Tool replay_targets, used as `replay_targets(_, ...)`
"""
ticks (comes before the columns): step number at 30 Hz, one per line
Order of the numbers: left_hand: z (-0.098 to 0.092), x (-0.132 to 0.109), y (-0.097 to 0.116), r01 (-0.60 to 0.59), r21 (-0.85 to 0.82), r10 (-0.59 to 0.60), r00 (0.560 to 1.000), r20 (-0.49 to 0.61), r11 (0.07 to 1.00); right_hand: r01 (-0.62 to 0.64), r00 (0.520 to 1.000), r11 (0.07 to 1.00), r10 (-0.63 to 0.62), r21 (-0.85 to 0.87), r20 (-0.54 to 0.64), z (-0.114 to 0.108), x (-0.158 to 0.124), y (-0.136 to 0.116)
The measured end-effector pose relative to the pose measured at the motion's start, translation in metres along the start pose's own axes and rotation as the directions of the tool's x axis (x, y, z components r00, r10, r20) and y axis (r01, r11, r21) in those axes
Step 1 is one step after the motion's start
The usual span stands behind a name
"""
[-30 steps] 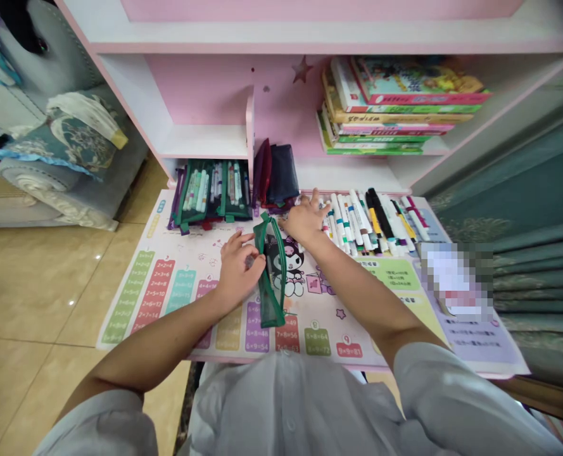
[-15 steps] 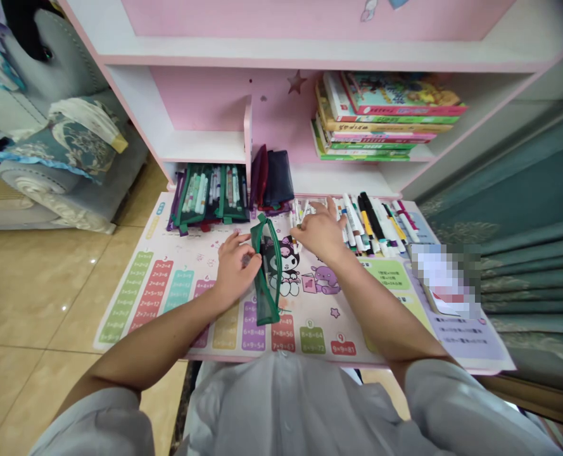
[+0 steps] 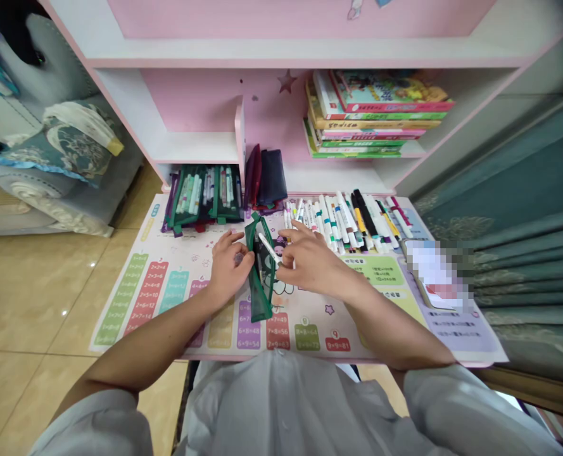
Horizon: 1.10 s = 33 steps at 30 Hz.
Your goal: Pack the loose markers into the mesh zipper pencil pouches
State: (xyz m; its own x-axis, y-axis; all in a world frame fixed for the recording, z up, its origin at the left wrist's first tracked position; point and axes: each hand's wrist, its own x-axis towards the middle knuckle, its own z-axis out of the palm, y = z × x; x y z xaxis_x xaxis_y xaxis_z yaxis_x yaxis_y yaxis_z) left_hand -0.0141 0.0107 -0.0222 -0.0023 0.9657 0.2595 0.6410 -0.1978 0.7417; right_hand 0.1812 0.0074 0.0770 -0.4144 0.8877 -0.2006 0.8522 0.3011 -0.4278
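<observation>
At the green pouch (image 3: 259, 301) — a white marker (image 3: 268, 247), jutting from the pinching right hand (image 3: 310, 259).

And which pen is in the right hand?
The white pen, slanting from the right hand at the open green pouch; the other loose pens lie spread beyond that hand.

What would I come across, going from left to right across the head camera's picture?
Grey sofa → left hand → green mesh pouch → right hand → phone, its screen blurred → teal curtain.
</observation>
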Motion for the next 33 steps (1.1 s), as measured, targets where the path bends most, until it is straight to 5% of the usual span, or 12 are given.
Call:
replay_targets(13,0.000,-0.001,0.000,-0.016,0.003,0.016,1.000,-0.016,1.000,-0.015,0.999,0.997,0.012,-0.070,-0.032,0.049,0.028,-0.005)
replay_targets(22,-0.001,0.001,-0.002,-0.029,0.022,0.030,1.000,-0.007,0.999,0.053,0.994,0.992,-0.063,-0.113,-0.089,0.064,0.030,-0.008)
replay_targets(29,-0.002,0.000,0.000,-0.008,0.014,0.008,1.000,0.001,1.000,0.063,0.975,0.997,-0.073,-0.054,-0.209,0.050,0.034,0.003)
replay_targets(33,-0.003,-0.001,0.000,-0.001,0.013,0.001,1.000,0.006,1.000,-0.169,0.884,0.985,0.134,-0.038,-0.449,0.025,0.046,0.032)
